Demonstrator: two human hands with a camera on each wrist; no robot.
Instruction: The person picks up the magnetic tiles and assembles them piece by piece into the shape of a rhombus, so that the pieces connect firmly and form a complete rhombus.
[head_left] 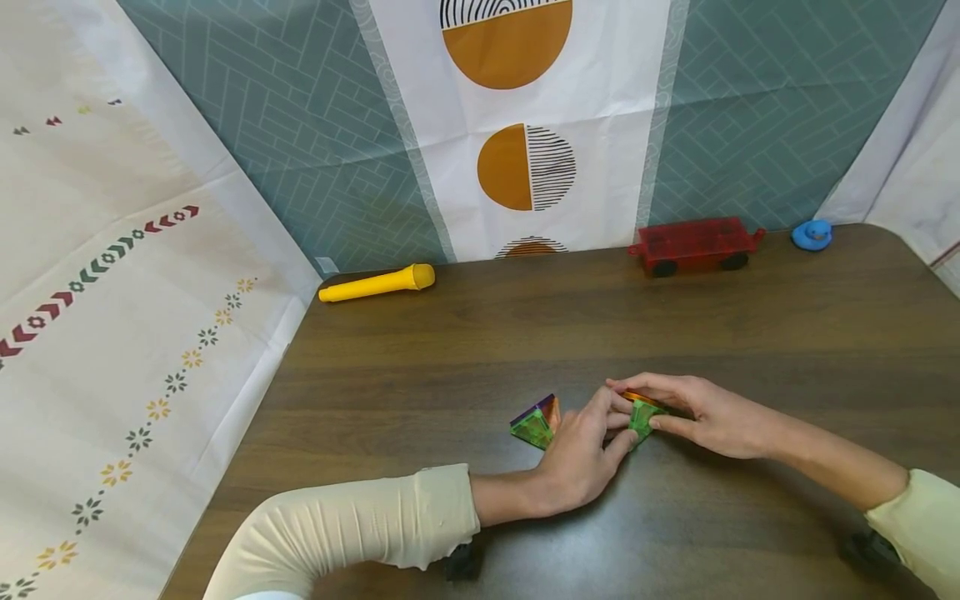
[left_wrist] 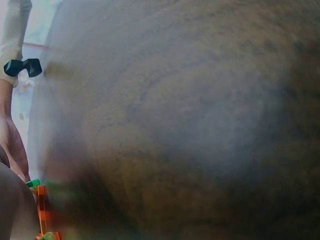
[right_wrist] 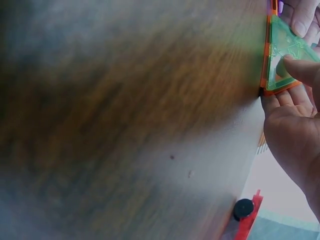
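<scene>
A few translucent magnetic tiles stand joined at the middle of the table, with a green triangular magnetic tile (head_left: pixel 642 417) between the two hands and an orange tile edge (head_left: pixel 636 396) behind it. My right hand (head_left: pixel 716 415) pinches the green tile, thumb on its face and fingers behind, as the right wrist view shows. From the other side, my left hand (head_left: pixel 581 458) holds the same tiles between thumb and fingers. Left of that hand sits a peaked group of tiles, green (head_left: pixel 532 429), orange (head_left: pixel 552 412) and purple (head_left: pixel 534 407), partly hidden by the hand.
A yellow toy microphone (head_left: pixel 377 283) lies at the back left of the wooden table (head_left: pixel 420 358). Toward the back right stand a red wheeled toy wagon (head_left: pixel 699 243) and a blue rubber duck (head_left: pixel 812 235). Patterned cloth (head_left: pixel 315 150) hangs behind.
</scene>
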